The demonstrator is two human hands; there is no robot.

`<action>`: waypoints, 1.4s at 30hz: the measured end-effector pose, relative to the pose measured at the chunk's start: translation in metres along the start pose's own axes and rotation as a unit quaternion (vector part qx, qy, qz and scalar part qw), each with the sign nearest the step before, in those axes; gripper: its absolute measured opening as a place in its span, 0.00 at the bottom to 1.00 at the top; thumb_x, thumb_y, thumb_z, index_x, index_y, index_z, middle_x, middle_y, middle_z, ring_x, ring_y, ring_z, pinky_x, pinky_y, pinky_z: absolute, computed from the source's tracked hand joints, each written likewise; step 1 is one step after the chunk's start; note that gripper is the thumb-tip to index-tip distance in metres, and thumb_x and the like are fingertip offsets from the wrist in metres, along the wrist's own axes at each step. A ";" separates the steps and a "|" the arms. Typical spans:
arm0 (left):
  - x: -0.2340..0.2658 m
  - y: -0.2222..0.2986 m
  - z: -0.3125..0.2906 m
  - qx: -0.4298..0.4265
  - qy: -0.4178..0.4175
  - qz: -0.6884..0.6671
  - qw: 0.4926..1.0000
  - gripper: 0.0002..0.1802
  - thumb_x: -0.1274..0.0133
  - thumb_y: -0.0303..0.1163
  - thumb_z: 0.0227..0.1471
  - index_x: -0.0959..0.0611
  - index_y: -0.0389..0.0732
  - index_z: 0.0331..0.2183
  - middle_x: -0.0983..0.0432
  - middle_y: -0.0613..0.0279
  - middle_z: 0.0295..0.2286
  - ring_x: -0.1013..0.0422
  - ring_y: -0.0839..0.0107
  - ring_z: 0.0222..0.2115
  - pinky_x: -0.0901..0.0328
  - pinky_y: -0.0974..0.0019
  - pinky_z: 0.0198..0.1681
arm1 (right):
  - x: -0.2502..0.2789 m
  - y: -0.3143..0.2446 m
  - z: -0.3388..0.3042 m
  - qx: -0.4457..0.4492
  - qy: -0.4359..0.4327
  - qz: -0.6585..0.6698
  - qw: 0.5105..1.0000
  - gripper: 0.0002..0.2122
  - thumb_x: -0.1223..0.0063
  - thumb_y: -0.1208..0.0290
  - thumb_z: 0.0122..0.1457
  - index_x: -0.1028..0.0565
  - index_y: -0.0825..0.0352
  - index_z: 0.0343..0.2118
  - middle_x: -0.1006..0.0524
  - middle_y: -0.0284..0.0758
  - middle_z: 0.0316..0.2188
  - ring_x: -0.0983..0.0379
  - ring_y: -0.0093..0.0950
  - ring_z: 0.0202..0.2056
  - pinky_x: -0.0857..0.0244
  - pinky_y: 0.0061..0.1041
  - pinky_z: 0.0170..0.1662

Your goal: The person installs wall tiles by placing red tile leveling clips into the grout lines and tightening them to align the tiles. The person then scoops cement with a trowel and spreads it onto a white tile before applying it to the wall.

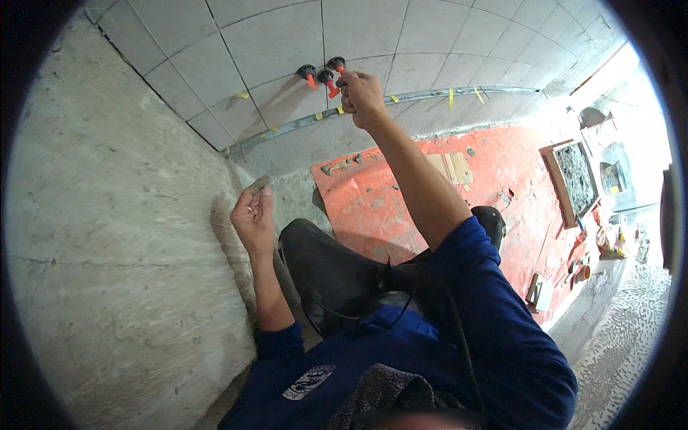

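Note:
Three round black fittings with red stems stick out close together from the grey tiled wall (269,39), near the tiles' lower edge. The left one (307,72) and the lower middle one (329,82) stand free. My right hand (362,98) reaches up to the upper right fitting (335,62), its fingers closed at the red stem; the fingers partly hide it. My left hand (252,215) is held low near the concrete wall, pinching a small flat grey piece (256,184) between thumb and fingers.
A metal strip (423,94) with yellow wedges runs under the tiles. Bare concrete (107,236) rises at my left. Red sheeting (358,208) dusted with debris covers the floor, with cardboard (450,168) on it. A mortar-filled tray (575,177) and scattered tools lie at right.

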State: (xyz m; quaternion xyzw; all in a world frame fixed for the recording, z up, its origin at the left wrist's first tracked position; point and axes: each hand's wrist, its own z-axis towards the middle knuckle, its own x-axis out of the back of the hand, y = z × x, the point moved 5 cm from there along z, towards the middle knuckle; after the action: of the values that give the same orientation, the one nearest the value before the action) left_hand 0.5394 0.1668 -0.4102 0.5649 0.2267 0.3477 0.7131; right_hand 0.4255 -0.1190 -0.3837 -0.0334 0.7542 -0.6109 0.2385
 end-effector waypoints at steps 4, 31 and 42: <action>0.001 0.004 -0.003 0.012 -0.018 0.016 1.000 0.13 0.49 0.28 0.55 0.20 0.32 0.42 0.22 0.59 0.31 0.29 0.79 0.31 0.35 0.74 0.35 | -0.001 0.003 -0.001 -0.112 -0.036 0.171 0.978 0.08 0.55 0.69 0.61 0.34 0.65 0.25 0.45 0.21 0.12 0.53 0.15 0.10 0.60 0.18 0.12; -0.039 -0.032 -0.018 0.222 0.021 -0.370 0.902 0.12 0.49 0.32 0.56 0.27 0.37 0.41 0.27 0.56 0.34 0.27 0.66 0.31 0.28 0.59 0.32 | -0.008 0.020 -0.103 0.176 -0.151 -0.395 0.889 0.18 0.50 0.58 0.58 0.25 0.73 0.31 0.25 0.47 0.23 0.25 0.39 0.28 0.34 0.35 0.33; -0.001 0.038 -0.022 0.101 0.047 -0.319 0.941 0.06 0.49 0.27 0.55 0.24 0.38 0.37 0.27 0.60 0.29 0.27 0.66 0.25 0.31 0.58 0.29 | -0.002 0.028 -0.002 0.110 -0.003 -0.239 0.965 0.21 0.55 0.55 0.62 0.26 0.72 0.23 0.32 0.31 0.14 0.38 0.19 0.13 0.45 0.23 0.15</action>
State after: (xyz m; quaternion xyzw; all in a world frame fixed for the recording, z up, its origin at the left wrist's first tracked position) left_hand 0.5142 0.1848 -0.3790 0.5151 0.4625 0.1036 0.7142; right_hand 0.4335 -0.1095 -0.4093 -0.1879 0.6517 -0.7293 0.0900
